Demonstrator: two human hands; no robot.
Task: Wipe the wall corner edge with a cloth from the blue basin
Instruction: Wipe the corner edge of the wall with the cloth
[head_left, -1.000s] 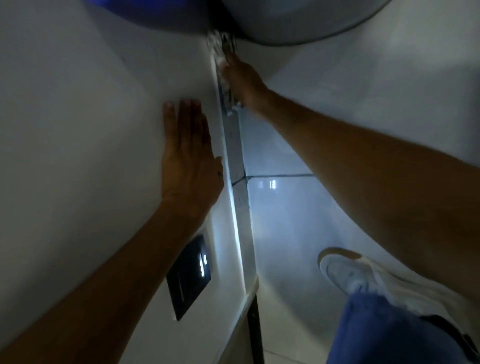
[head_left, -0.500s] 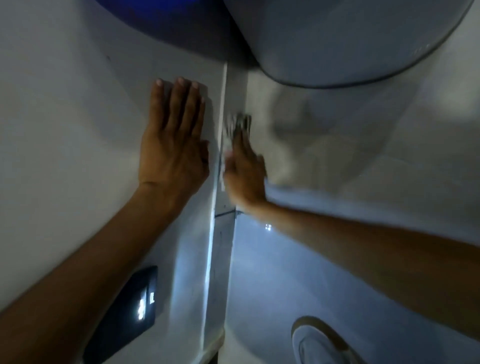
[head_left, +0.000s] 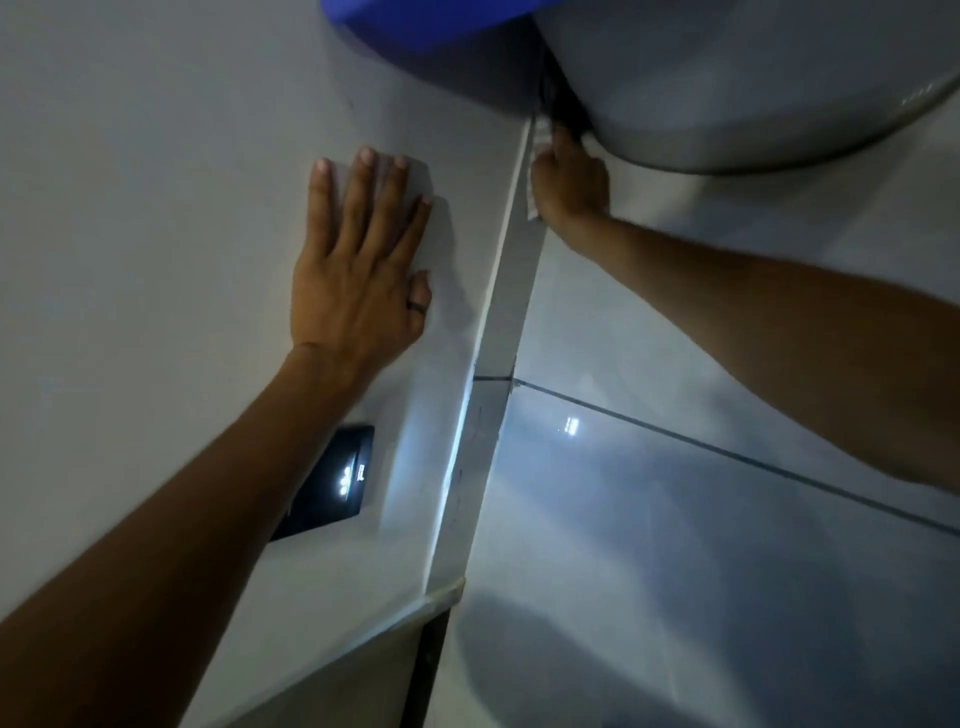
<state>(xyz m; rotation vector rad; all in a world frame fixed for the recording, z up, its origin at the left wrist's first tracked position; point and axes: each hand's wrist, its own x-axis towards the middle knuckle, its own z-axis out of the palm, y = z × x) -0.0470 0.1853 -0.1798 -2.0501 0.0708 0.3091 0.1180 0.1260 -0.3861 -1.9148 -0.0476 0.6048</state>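
The wall corner edge (head_left: 498, 312) runs as a pale strip from the lower middle up toward the top. My right hand (head_left: 571, 182) presses a small pale cloth (head_left: 535, 200) against the upper part of that edge, just under a large grey basin (head_left: 727, 78); most of the cloth is hidden under the palm. My left hand (head_left: 363, 260) lies flat on the white wall left of the edge, fingers spread, holding nothing. A bit of the blue basin (head_left: 415, 21) shows at the top.
A black switch plate (head_left: 332, 483) with small lit marks sits on the wall below my left wrist. Glossy floor tiles (head_left: 675, 519) with a dark grout line fill the right side. A dark gap (head_left: 426, 665) runs below the wall's end.
My right hand has slid the cloth up along the edge, back to just under the grey basin. The left hand stays flat on the wall. The view has shifted.
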